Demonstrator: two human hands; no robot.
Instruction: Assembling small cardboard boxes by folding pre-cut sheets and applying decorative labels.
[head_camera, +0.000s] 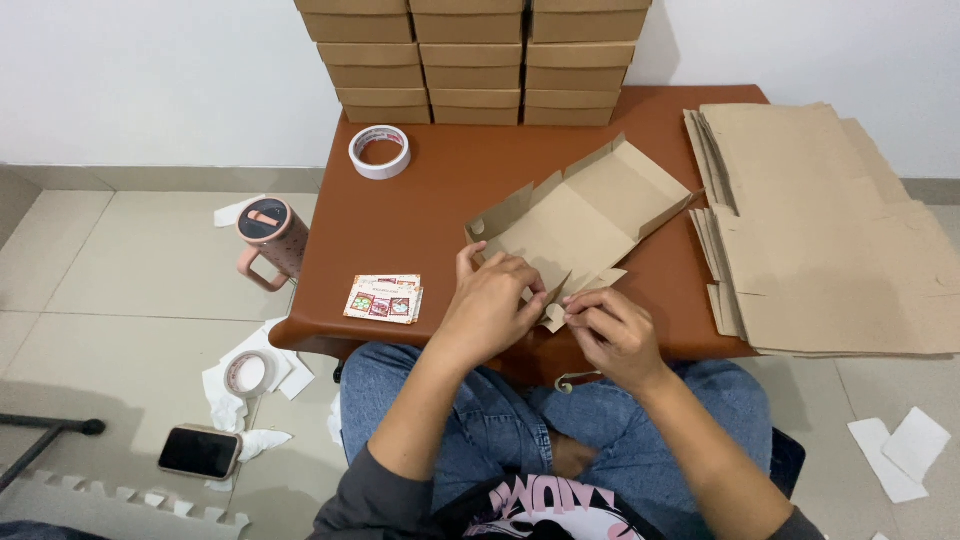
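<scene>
A partly folded brown cardboard box lies on the reddish-brown low table, its side walls half raised. My left hand grips the box's near edge, fingers curled over a flap. My right hand pinches a small corner flap at the same near edge, just right of the left hand. Both hands touch the box and sit close together above my knees in blue jeans.
A stack of flat cardboard blanks covers the table's right side. Finished boxes are piled at the back. A tape roll and small cards lie on the left. On the floor: pink mug, phone, second tape roll, paper scraps.
</scene>
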